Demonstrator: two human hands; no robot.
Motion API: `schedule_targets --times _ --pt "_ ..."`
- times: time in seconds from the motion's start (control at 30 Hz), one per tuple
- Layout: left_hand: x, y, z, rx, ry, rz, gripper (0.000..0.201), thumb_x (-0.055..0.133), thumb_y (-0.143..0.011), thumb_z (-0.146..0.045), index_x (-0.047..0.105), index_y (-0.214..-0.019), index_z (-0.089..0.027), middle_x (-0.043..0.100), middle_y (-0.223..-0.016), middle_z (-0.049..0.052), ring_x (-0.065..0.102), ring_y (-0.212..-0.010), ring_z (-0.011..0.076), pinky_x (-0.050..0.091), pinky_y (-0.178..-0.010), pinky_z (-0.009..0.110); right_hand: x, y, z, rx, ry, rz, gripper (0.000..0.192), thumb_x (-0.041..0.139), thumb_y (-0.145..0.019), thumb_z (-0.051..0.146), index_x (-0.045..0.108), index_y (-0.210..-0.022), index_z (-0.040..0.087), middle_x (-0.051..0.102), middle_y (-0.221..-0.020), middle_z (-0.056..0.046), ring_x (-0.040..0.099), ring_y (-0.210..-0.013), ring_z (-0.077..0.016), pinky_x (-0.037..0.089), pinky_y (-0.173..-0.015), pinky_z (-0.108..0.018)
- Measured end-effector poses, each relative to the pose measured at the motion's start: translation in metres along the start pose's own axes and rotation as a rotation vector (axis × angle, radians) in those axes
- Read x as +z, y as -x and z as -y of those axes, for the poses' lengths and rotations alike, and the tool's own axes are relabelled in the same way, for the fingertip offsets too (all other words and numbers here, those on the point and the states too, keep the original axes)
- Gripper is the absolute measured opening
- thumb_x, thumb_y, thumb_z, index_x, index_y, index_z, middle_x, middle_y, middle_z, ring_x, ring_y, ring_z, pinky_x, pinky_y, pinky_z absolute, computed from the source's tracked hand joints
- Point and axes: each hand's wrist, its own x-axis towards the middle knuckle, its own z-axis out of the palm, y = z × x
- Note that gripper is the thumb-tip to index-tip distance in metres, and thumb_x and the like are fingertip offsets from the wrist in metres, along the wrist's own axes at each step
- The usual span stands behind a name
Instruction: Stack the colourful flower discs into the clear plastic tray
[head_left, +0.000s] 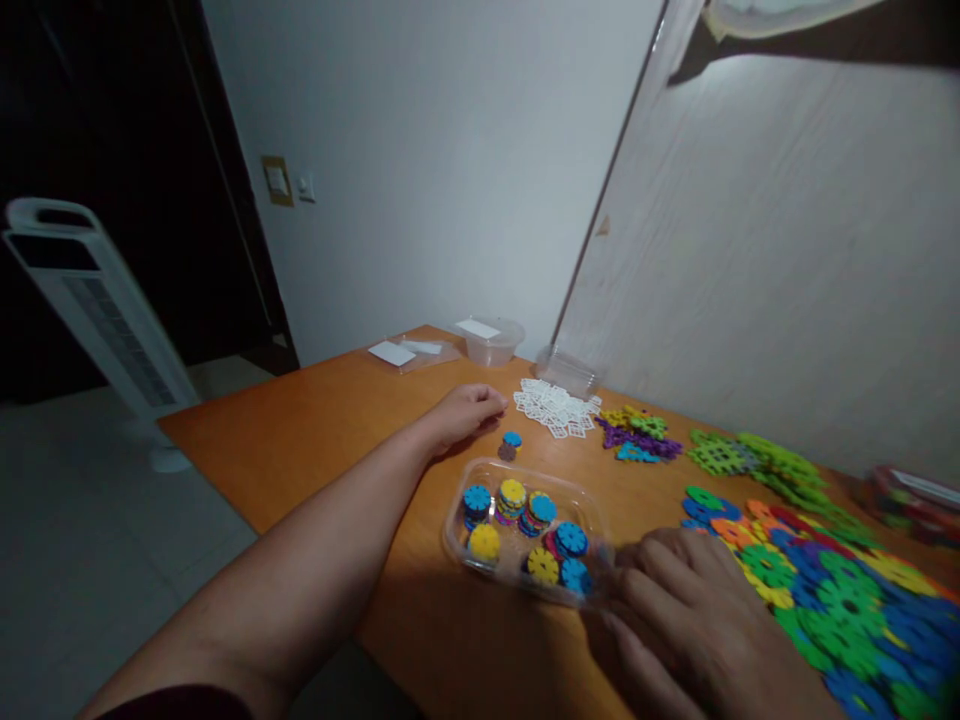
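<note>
A clear plastic tray (469, 567) on the table holds several short stacks of notched discs, blue ones (571, 538) and yellow ones (484, 543) on top. At its right end, the curled fingers of my right hand (686, 600) grip the corner; the fingertips are partly hidden. My left hand (471, 412) is beyond the tray with fingers bent together in a pinch; whatever may be between them is hidden. Close by, a few small discs (511, 440), blue and brown, rest on the wood. White lattice pieces (556, 407) lie just right of the left fingertips.
Purple and yellow pieces (637, 437), green pieces (724, 453) and a large heap of coloured flower discs (832, 590) cover the table's right side. Along the back stand a round plastic tub (491, 345), a clear lid (568, 372) and plastic bags (412, 353). A tower fan (105, 310) stands left.
</note>
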Motion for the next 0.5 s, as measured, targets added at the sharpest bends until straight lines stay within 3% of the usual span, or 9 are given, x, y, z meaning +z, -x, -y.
schedule_targets --times 0.2,0.37,0.5 --pt "0.027 0.017 -0.005 0.033 0.022 0.122 0.025 0.072 -0.080 -0.037 0.056 -0.080 -0.017 0.056 -0.069 0.000 0.051 -0.058 0.0092 0.042 -0.058 0.024 0.005 0.039 -0.015 0.016 0.059 -0.114 0.014 0.057 -0.091 0.021 0.064 -0.079 0.024 0.065 -0.076 -0.003 0.055 -0.071 -0.0208 0.036 -0.066 -0.037" --pt "0.039 0.027 -0.010 0.063 -0.027 0.187 0.021 0.072 -0.081 -0.035 0.060 -0.082 -0.018 0.055 -0.070 0.000 0.048 -0.059 0.0090 0.038 -0.056 0.023 -0.014 0.048 -0.011 0.008 0.084 -0.054 0.003 0.066 -0.086 0.023 0.064 -0.085 0.025 0.068 -0.081 -0.004 0.060 -0.071 -0.0200 0.043 -0.062 -0.035" --pt "0.051 0.040 -0.016 0.082 -0.064 0.170 0.015 0.071 -0.082 -0.032 0.064 -0.085 -0.018 0.055 -0.071 0.001 0.047 -0.062 0.0094 0.037 -0.057 0.022 -0.014 0.056 -0.013 0.178 -0.064 -0.138 0.015 0.061 -0.091 0.025 0.064 -0.105 0.025 0.071 -0.091 -0.005 0.066 -0.081 -0.0212 0.051 -0.068 -0.034"
